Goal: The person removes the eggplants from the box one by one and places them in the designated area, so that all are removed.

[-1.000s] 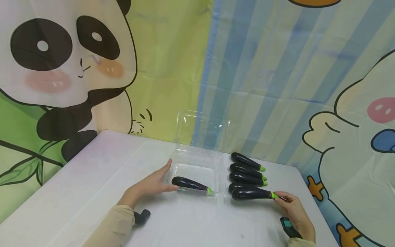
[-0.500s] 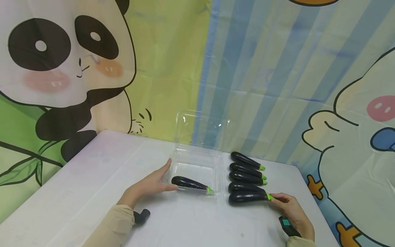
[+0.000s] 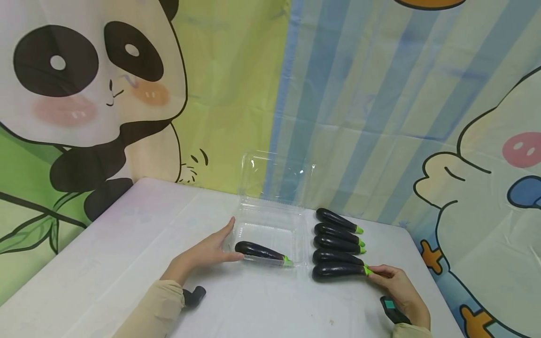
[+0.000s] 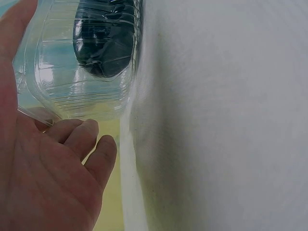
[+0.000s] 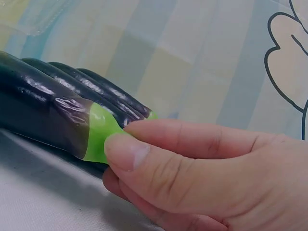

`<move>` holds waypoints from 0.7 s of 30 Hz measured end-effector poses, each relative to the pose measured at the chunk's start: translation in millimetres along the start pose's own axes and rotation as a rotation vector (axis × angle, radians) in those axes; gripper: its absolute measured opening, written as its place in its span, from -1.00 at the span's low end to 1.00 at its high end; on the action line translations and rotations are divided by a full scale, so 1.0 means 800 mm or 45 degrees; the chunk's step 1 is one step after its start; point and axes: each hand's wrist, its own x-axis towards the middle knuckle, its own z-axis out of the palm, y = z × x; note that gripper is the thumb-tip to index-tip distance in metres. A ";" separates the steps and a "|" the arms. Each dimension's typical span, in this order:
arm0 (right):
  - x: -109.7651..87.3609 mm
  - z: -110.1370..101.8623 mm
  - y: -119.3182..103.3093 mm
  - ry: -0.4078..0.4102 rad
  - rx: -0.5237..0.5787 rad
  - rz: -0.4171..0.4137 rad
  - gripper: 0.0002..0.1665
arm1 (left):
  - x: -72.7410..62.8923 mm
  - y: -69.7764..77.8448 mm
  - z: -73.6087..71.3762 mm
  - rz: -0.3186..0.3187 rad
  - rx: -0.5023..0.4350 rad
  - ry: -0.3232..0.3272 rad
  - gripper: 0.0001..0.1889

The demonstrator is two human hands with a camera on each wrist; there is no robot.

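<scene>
My right hand [image 3: 397, 286] pinches the green stem end of the nearest eggplant [image 3: 338, 271] between thumb and fingers. That eggplant is dark, glossy and level, at the front of a row of several eggplants [image 3: 336, 231]. In the right wrist view, the thumb [image 5: 127, 151] presses on the green cap. At the left side of a clear plastic clamshell box [image 3: 270, 225], my left hand [image 3: 207, 256] holds its rim, thumb at the front corner. The box's lid stands up at the back. Inside lies one eggplant [image 3: 259, 250] along the front wall.
A white table [image 3: 127, 263] carries everything. Behind it hangs a printed cloth backdrop [image 3: 236, 94] with a panda and stripes, close to the box's raised lid. Each wrist wears a black device [image 3: 194, 297].
My right hand has moved the nearest eggplant slightly left and down, so it now lies in front of the row with its neighbour more visible. My left hand and the box stay still.
</scene>
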 end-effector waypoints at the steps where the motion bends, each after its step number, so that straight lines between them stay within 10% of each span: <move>1: 0.000 0.000 -0.001 -0.001 -0.001 0.005 -0.53 | 0.000 0.000 0.000 0.000 -0.001 0.000 0.26; 13: -0.005 0.008 -0.008 0.044 0.011 0.081 -0.35 | 0.000 0.000 0.000 -0.006 0.014 -0.002 0.25; 21: -0.005 0.008 -0.014 0.094 -0.320 -0.012 -0.48 | -0.001 0.002 -0.002 0.012 0.000 -0.002 0.25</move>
